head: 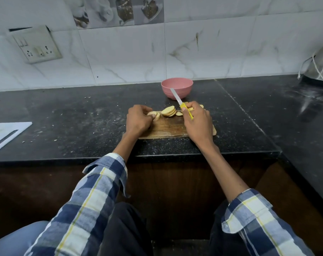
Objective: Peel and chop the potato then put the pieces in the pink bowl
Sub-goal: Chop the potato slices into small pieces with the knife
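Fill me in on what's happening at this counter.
A person is slicing a peeled potato on a wooden cutting board. The left hand holds the last potato piece; the right hand grips a yellow-handled knife, blade raised. Cut slices lie stacked on the board. The pink bowl stands behind it; no pieces show inside.

We see a white cutting board [4, 133] w/ handle slot at the left edge of the black granite counter [83, 119], a switch/socket plate [36, 46] on the marble-tile wall [129, 58], and a steel appliance [321, 65] w/ cord far right.
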Available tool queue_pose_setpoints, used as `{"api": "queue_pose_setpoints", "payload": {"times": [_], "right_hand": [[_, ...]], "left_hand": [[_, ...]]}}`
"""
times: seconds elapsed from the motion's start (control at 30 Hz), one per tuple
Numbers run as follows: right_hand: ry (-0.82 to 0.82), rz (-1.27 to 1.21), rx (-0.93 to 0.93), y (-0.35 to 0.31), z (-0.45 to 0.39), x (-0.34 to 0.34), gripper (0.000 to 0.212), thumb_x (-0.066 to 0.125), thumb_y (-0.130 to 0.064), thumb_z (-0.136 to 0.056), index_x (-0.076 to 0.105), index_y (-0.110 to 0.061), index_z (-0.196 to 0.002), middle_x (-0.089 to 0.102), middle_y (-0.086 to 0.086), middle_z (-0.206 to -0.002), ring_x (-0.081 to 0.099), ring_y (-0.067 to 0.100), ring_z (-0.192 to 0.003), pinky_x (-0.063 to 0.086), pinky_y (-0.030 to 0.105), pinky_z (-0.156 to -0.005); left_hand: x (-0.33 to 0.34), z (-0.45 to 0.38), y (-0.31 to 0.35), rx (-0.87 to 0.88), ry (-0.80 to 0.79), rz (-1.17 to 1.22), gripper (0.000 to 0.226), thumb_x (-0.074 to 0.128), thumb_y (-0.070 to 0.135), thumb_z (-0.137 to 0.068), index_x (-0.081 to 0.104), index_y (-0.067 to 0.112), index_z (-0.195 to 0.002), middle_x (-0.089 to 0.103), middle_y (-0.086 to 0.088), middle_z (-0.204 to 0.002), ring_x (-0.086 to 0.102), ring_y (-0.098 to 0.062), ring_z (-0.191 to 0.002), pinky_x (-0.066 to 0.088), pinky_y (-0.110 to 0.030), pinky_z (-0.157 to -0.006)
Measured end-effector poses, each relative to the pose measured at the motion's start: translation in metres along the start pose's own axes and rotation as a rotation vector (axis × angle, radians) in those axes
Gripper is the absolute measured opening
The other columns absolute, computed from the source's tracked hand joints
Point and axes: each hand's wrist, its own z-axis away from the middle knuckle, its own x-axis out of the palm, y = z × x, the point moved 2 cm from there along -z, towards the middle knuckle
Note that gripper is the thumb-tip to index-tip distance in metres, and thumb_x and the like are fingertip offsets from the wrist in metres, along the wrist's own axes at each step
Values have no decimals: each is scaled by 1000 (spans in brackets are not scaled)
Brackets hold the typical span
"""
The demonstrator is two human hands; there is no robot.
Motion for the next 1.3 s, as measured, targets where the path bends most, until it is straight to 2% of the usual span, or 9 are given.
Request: {"api": "queue_pose_setpoints", "payload": {"times": [0.17,0.23,0.33,0.4,0.5,0.63,0.77,0.87,1.3], "right_hand": [[-15,-21,23,1,-1,1,20,54,-43,-102,65,-30,-112,71,-6,-92,64,23,-88,54,42,-64],[-16,-31,38,1,-1,1,19,54,-44,-101,65,-31,-111,71,-7,-95,64,23,-90,54,42,-66],[-7,-38,62,-2,0,-2,18,56,-41,-101,67,-30,-110,71,-8,-98,62,22,-97,52,40,-72],[-5,-30,75,-4,1,-3,19,56,-42,-100,67,-31,-110,71,-9,-99,62,21,-99,52,40,-75],[-17,-27,88,-9,3,-6,20,55,-44,-99,67,-32,-109,71,-14,-100,64,20,-99,56,42,-78],[-12,13,75,-19,8,-18,17,59,-36,-99,70,-28,-110,73,-10,-101,65,21,-97,55,40,-78],[-71,244,45,-25,26,-35,22,61,-32,-98,65,-28,-118,70,3,-104,65,28,-91,40,33,-65],[-175,348,28,-38,39,-48,28,64,-33,-96,64,-31,-124,70,2,-110,66,27,-98,47,35,-72],[-333,482,32,-93,34,-66,24,66,-29,-95,72,-28,-118,66,8,-118,60,30,-108,36,33,-76]], "left_hand": [[-2,6,3,103,22,158,16,77,17,-92,81,22,-106,73,11,-87,64,3,-78,57,-29,-85],[-4,10,8,212,-91,218,16,70,15,-97,80,22,-107,75,13,-89,65,6,-79,54,-26,-80],[-2,15,18,366,-395,185,20,64,14,-101,82,22,-105,78,11,-102,68,-2,-100,49,-24,-90],[5,18,24,420,-498,93,18,66,15,-100,82,23,-104,78,11,-103,67,-7,-102,47,-23,-91],[16,22,27,442,-413,20,15,74,19,-95,82,26,-105,73,6,-103,64,-11,-95,47,-24,-83],[16,33,20,391,-230,143,13,79,22,-90,82,22,-103,70,6,-99,64,-5,-82,43,-11,-72],[14,44,9,331,-276,226,20,91,33,-77,81,24,-92,73,9,-92,65,-1,-79,48,-13,-70],[15,45,7,351,-246,215,24,93,34,-74,81,22,-92,72,8,-91,63,-1,-77,46,-12,-68],[15,43,4,378,-177,207,15,90,24,-79,85,18,-91,75,9,-88,69,-1,-83,51,-17,-75]]}}
